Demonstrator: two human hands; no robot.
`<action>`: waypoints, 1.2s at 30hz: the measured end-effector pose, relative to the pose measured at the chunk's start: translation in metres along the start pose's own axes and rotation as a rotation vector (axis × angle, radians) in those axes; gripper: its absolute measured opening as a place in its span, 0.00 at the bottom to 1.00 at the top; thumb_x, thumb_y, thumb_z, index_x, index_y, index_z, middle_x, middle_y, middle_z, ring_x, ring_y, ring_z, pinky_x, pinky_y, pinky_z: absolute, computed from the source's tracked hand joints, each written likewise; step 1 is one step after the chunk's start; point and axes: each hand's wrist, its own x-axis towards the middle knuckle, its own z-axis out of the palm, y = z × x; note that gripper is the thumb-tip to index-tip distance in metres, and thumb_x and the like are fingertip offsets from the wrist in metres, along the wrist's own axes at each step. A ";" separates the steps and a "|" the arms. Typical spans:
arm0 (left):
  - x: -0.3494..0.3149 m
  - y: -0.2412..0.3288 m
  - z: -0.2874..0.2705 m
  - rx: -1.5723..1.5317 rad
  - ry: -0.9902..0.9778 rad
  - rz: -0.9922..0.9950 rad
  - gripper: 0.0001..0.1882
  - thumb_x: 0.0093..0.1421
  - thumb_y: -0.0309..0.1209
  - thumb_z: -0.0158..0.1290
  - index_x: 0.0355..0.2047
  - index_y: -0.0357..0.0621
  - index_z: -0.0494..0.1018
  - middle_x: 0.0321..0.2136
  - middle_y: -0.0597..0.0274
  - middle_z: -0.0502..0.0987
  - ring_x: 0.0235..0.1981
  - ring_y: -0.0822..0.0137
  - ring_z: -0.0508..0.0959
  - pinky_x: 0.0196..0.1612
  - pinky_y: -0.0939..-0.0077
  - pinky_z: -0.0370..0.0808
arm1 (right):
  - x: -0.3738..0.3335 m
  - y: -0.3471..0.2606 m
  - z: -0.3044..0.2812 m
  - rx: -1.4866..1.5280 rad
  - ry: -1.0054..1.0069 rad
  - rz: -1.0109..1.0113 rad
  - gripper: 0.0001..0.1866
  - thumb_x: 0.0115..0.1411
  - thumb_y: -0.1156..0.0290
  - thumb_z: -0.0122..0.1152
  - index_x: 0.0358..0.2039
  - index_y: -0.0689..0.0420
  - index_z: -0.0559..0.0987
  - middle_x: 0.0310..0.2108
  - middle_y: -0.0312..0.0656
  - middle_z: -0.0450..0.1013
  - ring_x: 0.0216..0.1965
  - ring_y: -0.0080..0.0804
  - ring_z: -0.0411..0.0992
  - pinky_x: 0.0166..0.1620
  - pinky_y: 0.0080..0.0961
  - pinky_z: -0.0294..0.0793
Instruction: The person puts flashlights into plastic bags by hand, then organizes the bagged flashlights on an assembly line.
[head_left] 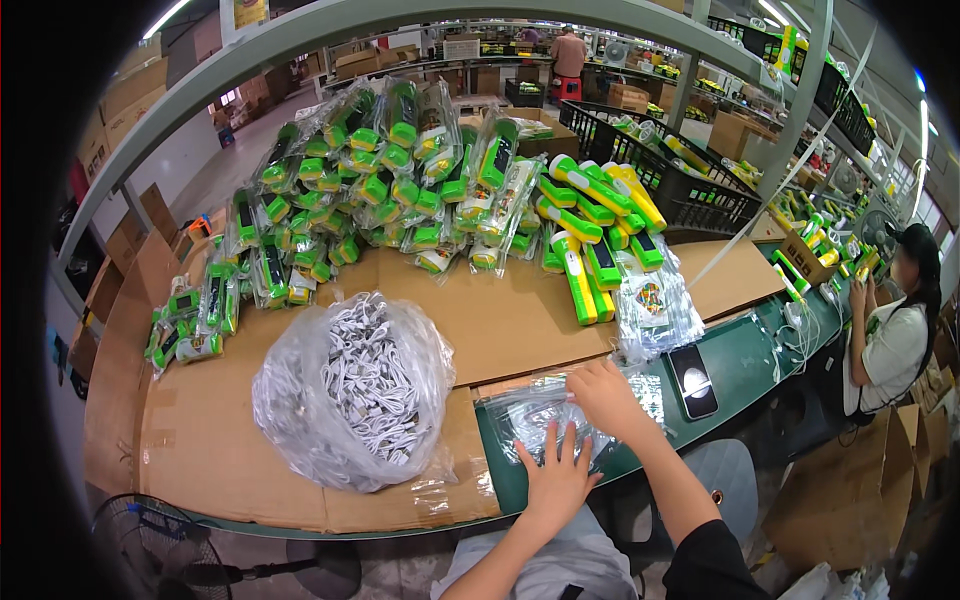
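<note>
A clear plastic bag (535, 412) lies flat on the green tabletop in front of me. My left hand (557, 485) rests on its near side, fingers spread and nothing held. Over the bag's far right part, my right hand (608, 400) has its fingers bent together and pinches the plastic near its top edge. To the left sits a big open clear bag full of coiled white cables (370, 385). Beyond my right hand, a stack of flat printed clear bags (655, 305) lies beside loose green and yellow flashlights (590, 265).
A large heap of bagged green flashlights (390, 170) covers the back of the cardboard sheet (490, 325). A phone (692, 382) lies right of my hands. Black crates (700, 190) stand behind. A co-worker (900, 320) sits at the right, near a cardboard box (850, 490).
</note>
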 end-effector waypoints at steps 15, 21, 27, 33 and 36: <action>0.058 -0.043 -0.091 -0.530 0.276 -0.028 0.12 0.65 0.34 0.48 0.40 0.37 0.72 0.39 0.42 0.77 0.42 0.41 0.75 0.45 0.54 0.71 | -0.053 -0.038 0.015 -0.025 -0.131 0.163 0.13 0.57 0.72 0.54 0.44 0.59 0.73 0.56 0.52 0.67 0.62 0.51 0.62 0.60 0.56 0.61; 0.081 -0.055 -0.058 -0.267 -0.392 -0.182 0.27 0.69 0.51 0.34 0.45 0.41 0.72 0.45 0.38 0.76 0.43 0.36 0.76 0.48 0.48 0.72 | -0.049 -0.050 -0.027 -0.151 0.030 0.046 0.09 0.49 0.73 0.59 0.34 0.52 0.77 0.36 0.35 0.75 0.43 0.29 0.73 0.56 0.41 0.66; 0.061 -0.076 -0.069 -0.494 -0.294 -0.152 0.24 0.69 0.46 0.38 0.51 0.41 0.70 0.53 0.45 0.73 0.54 0.45 0.73 0.61 0.42 0.59 | -0.067 -0.054 -0.118 -0.107 0.471 0.337 0.08 0.47 0.76 0.60 0.29 0.52 0.80 0.28 0.30 0.75 0.32 0.29 0.73 0.43 0.32 0.66; 0.014 -0.007 -0.128 -0.539 0.519 -0.067 0.17 0.58 0.33 0.56 0.48 0.44 0.74 0.47 0.55 0.75 0.48 0.51 0.74 0.52 0.47 0.65 | -0.084 -0.082 -0.129 -0.019 0.289 0.336 0.19 0.45 0.82 0.57 0.39 0.53 0.82 0.32 0.34 0.75 0.34 0.33 0.72 0.43 0.31 0.64; 0.000 0.019 -0.138 -0.181 0.345 0.238 0.15 0.52 0.33 0.61 0.41 0.48 0.78 0.38 0.67 0.77 0.40 0.64 0.75 0.47 0.61 0.65 | -0.079 -0.102 -0.112 0.141 0.311 0.281 0.15 0.46 0.81 0.61 0.38 0.58 0.81 0.29 0.36 0.75 0.32 0.34 0.73 0.41 0.30 0.67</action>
